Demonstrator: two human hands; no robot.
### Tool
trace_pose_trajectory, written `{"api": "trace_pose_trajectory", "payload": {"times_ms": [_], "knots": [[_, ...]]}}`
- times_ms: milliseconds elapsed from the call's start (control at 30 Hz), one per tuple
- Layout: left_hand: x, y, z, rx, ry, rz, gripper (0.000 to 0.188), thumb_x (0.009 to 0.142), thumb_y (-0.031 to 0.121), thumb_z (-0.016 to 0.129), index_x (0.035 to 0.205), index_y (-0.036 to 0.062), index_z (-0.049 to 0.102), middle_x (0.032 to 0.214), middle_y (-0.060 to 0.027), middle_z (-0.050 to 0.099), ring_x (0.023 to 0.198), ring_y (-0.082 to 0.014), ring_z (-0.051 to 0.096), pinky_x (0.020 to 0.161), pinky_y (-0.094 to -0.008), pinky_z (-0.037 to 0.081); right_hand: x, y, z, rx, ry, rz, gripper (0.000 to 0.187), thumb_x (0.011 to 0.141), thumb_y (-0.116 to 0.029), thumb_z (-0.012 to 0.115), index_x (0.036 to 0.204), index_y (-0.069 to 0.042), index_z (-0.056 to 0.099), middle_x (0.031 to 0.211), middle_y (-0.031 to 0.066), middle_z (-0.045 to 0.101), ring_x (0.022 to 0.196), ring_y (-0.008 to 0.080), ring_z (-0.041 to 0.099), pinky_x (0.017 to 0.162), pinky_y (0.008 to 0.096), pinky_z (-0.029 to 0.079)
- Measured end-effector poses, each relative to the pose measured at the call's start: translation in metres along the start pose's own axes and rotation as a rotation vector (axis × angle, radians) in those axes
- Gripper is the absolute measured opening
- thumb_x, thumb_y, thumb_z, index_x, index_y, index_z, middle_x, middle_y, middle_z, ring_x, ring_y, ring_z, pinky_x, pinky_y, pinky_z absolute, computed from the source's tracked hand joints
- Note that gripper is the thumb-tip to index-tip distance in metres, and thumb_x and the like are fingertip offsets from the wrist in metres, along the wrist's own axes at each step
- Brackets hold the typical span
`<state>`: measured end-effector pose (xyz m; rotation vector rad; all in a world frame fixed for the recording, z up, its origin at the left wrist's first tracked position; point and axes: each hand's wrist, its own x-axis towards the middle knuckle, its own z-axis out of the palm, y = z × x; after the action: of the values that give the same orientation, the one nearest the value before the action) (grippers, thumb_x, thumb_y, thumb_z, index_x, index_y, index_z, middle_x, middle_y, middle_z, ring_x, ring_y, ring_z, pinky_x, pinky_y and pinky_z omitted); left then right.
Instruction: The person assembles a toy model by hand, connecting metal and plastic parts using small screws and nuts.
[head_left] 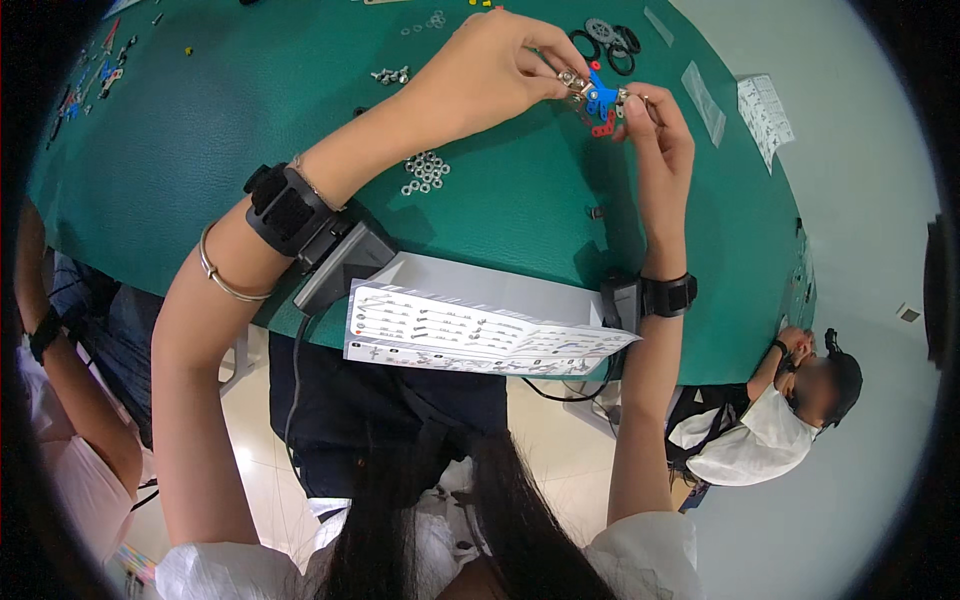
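Above the far right part of the green table I hold a small construction-set assembly of blue plates and shiny metal fasteners between my two hands. My left hand pinches its left end, where the metal bits are. On the other end, the thumb and fingers of my right hand are closed. Just beneath the assembly shows a red perforated piece; I cannot tell whether it is joined on or lies on the table. My fingertips partly cover both ends.
Black rings and a grey gear lie beyond my hands. Hex nuts and screws are grouped near my left forearm. A folded instruction sheet stands at the near edge of the green table. Other people sit at both sides.
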<state>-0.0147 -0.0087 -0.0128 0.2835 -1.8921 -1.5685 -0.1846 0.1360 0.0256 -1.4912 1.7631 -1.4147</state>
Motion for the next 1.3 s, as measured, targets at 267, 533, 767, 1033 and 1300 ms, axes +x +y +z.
{"api": "trace_pose_trajectory", "payload": {"times_ms": [267,533,767,1033,1300], "knots": [[0.000,-0.001,0.002,-0.060,-0.073,-0.029,0.025,0.089,0.003,0.071,0.113,-0.0038,0.070,0.097,-0.0103,0.075,0.086,-0.0124,0.071,0.078,-0.0243,0.056,-0.001,0.003,0.001,0.037,-0.050,0.020,0.019,0.101,-0.021,0.065,0.111,-0.005,0.063,0.088,-0.0057,0.061,0.074,0.0014,0.049,0.063,0.0197,0.036],[0.001,0.000,-0.001,-0.034,-0.019,-0.002,0.029,0.094,0.007,0.066,0.121,-0.0024,0.068,0.093,-0.0036,0.070,0.083,-0.0076,0.063,0.075,-0.0219,0.050,-0.002,-0.003,-0.002,-0.104,-0.102,0.104,0.032,0.103,-0.030,0.061,0.087,-0.004,0.068,0.078,-0.0069,0.057,0.072,0.0014,0.043,0.062,0.0194,0.030],[0.002,-0.008,-0.004,-0.172,-0.083,0.023,0.030,0.096,0.013,0.063,0.124,0.0014,0.069,0.092,-0.0018,0.069,0.086,-0.0061,0.061,0.076,-0.0217,0.046,-0.002,-0.007,0.002,-0.100,-0.103,0.075,0.035,0.104,-0.030,0.059,0.083,-0.002,0.066,0.077,-0.0053,0.055,0.073,0.0042,0.044,0.064,0.0221,0.033],[0.003,0.005,0.001,-0.470,-0.119,-0.093,0.018,0.096,0.010,0.066,0.107,-0.0046,0.066,0.090,-0.0080,0.069,0.083,-0.0144,0.066,0.077,-0.0269,0.053,-0.003,-0.006,0.000,-0.160,-0.143,0.067,0.034,0.103,-0.030,0.061,0.084,-0.002,0.064,0.076,-0.0059,0.055,0.072,0.0026,0.044,0.063,0.0209,0.033],[0.003,0.007,-0.002,-0.302,-0.145,-0.102,0.019,0.100,0.017,0.063,0.107,-0.0005,0.068,0.090,-0.0050,0.071,0.083,-0.0124,0.067,0.077,-0.0248,0.051,-0.001,0.002,0.004,-0.094,-0.183,-0.099,0.032,0.104,-0.033,0.059,0.086,-0.007,0.066,0.077,-0.0086,0.054,0.064,0.0001,0.038,0.057,0.0197,0.027]]}}
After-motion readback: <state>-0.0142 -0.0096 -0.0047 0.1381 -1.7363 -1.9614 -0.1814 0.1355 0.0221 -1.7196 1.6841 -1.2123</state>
